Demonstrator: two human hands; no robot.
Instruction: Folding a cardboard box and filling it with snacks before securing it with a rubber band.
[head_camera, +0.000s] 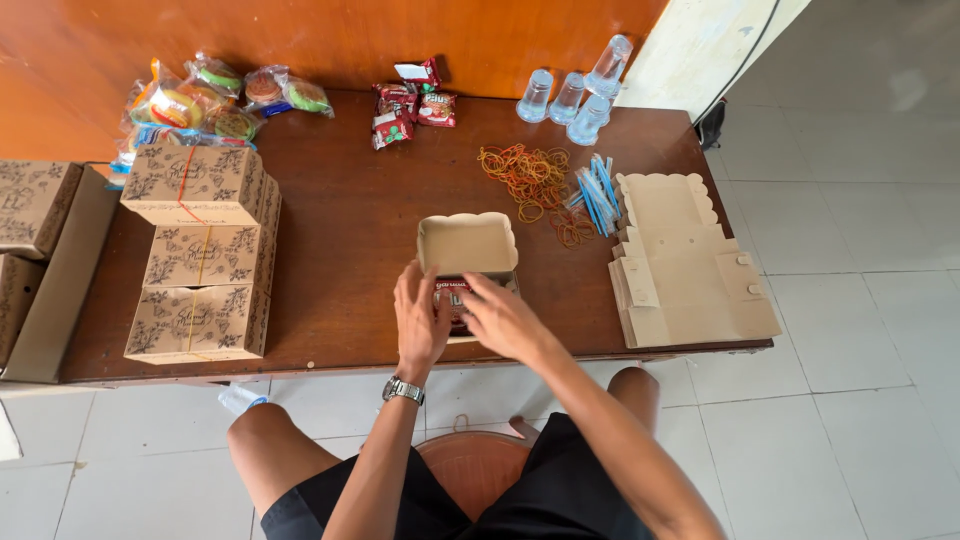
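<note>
An open small cardboard box (466, 243) sits near the front edge of the brown table (350, 230), its scalloped lid tipped back. Inside it lies a red snack packet (456, 297), partly covered by my hands. My left hand (419, 320) rests on the box's left side, fingers over the packet. My right hand (503, 318) reaches in from the right, fingers on the packet and the box's front. A watch is on my left wrist.
Closed patterned boxes (203, 250) are stacked at the left. Wrapped pastries (205, 100), red snack packets (405, 105) and sealed water cups (580, 95) line the back. Rubber bands (530, 175), blue straws (597, 195) and flat unfolded boxes (685, 265) lie at the right.
</note>
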